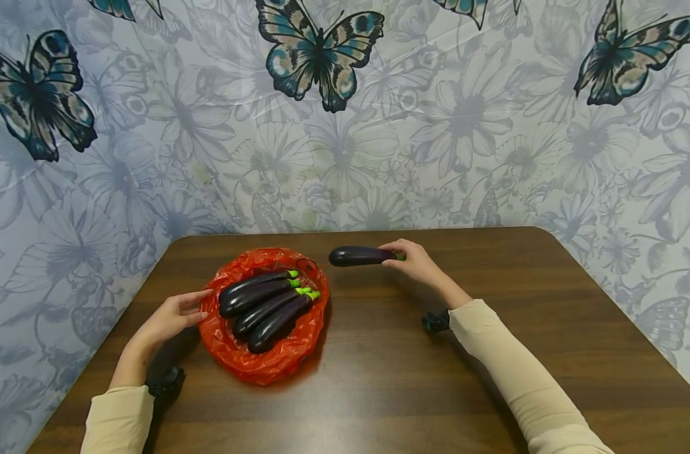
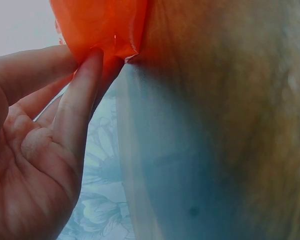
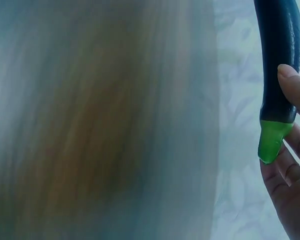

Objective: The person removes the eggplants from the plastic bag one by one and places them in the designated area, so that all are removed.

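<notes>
While you look down through the head camera, your right hand [image 1: 415, 260] holds a long, glossy, dark purple eggplant [image 1: 358, 255] by its green stem end, lying level just above the brown wooden table [image 1: 492, 353], to the right of the red plastic bag [image 1: 265, 353]. Four more eggplants [image 1: 265, 306] of the same dark skin and bright green caps lie side by side in that bag. Your left hand [image 1: 171, 318] rests at the bag's left edge, fingers straight and close together.

From the left wrist, your thumb and fingers [image 2: 82, 100] pinch a fold of the thin, orange-red bag [image 2: 105, 25].

From the right wrist, the eggplant [image 3: 280, 60] shows smooth and near black, its stub of stem [image 3: 271, 140] vivid green; your fingers [image 3: 295, 90] curl round it just above the cap.
</notes>
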`<action>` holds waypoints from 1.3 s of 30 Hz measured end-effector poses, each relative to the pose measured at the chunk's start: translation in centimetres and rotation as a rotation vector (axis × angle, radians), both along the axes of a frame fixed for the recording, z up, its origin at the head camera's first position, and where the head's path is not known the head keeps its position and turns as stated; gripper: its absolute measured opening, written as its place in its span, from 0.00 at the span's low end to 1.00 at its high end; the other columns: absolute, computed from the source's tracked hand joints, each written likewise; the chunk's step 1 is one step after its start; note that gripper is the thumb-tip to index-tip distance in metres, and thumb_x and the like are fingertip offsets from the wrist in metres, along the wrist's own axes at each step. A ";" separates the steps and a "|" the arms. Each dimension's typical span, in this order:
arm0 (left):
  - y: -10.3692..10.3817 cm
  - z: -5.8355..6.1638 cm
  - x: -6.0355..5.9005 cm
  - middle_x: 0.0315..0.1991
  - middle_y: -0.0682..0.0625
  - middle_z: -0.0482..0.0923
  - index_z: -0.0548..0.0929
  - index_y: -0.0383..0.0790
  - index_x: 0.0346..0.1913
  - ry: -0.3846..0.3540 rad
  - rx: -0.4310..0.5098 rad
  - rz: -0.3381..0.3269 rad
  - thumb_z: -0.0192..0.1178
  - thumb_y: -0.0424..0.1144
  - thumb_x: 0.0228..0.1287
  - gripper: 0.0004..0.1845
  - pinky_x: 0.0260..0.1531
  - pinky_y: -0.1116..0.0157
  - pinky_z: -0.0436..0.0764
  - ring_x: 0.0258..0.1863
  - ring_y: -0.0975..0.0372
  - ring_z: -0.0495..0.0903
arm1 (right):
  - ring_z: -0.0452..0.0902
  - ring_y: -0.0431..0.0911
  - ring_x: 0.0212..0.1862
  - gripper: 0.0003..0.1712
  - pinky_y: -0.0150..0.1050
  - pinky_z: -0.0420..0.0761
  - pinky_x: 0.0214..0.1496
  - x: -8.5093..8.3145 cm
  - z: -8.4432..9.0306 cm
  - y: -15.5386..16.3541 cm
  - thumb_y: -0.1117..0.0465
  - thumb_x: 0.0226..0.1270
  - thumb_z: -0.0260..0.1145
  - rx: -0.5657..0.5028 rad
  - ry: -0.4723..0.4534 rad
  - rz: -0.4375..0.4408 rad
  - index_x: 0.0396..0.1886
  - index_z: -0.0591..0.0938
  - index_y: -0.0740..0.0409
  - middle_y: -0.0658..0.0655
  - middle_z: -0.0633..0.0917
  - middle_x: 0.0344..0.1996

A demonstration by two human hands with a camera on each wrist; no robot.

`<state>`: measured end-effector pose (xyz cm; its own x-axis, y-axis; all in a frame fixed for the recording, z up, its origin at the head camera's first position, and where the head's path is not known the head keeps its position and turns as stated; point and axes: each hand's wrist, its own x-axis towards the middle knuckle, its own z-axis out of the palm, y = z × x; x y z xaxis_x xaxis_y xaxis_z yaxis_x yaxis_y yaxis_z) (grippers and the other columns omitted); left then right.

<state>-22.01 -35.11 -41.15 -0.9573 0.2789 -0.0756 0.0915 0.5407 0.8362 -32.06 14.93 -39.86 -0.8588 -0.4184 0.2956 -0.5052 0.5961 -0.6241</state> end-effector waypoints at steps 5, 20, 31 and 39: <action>-0.1 -0.1 -0.1 0.60 0.28 0.58 0.59 0.26 0.63 0.004 0.000 0.001 0.56 0.33 0.59 0.30 0.44 0.59 0.76 0.54 0.39 0.65 | 0.72 0.50 0.44 0.20 0.44 0.71 0.42 -0.4 -0.8 1.9 0.58 0.56 0.65 0.045 -0.010 -0.035 0.49 0.78 0.55 0.55 0.79 0.42; -0.2 -0.4 -0.1 0.60 0.28 0.57 0.59 0.27 0.63 -0.010 0.018 0.004 0.56 0.33 0.59 0.31 0.43 0.60 0.76 0.54 0.40 0.66 | 0.71 0.52 0.48 0.22 0.49 0.71 0.49 -1.6 -1.7 3.2 0.57 0.55 0.65 0.086 -0.058 -0.011 0.50 0.78 0.59 0.59 0.79 0.45; -0.2 -0.2 -0.1 0.60 0.27 0.57 0.58 0.25 0.63 0.009 0.040 -0.020 0.55 0.32 0.59 0.30 0.43 0.62 0.77 0.54 0.40 0.65 | 0.71 0.49 0.43 0.21 0.45 0.72 0.44 -2.2 -2.4 3.7 0.57 0.56 0.65 0.115 -0.147 -0.018 0.51 0.78 0.56 0.57 0.79 0.47; -0.2 -0.2 0.0 0.59 0.27 0.59 0.59 0.24 0.62 0.007 0.037 -0.018 0.56 0.31 0.59 0.30 0.43 0.62 0.77 0.53 0.40 0.67 | 0.71 0.51 0.48 0.22 0.48 0.70 0.49 -2.2 -2.5 3.8 0.57 0.56 0.65 0.114 -0.176 -0.007 0.51 0.78 0.56 0.57 0.79 0.47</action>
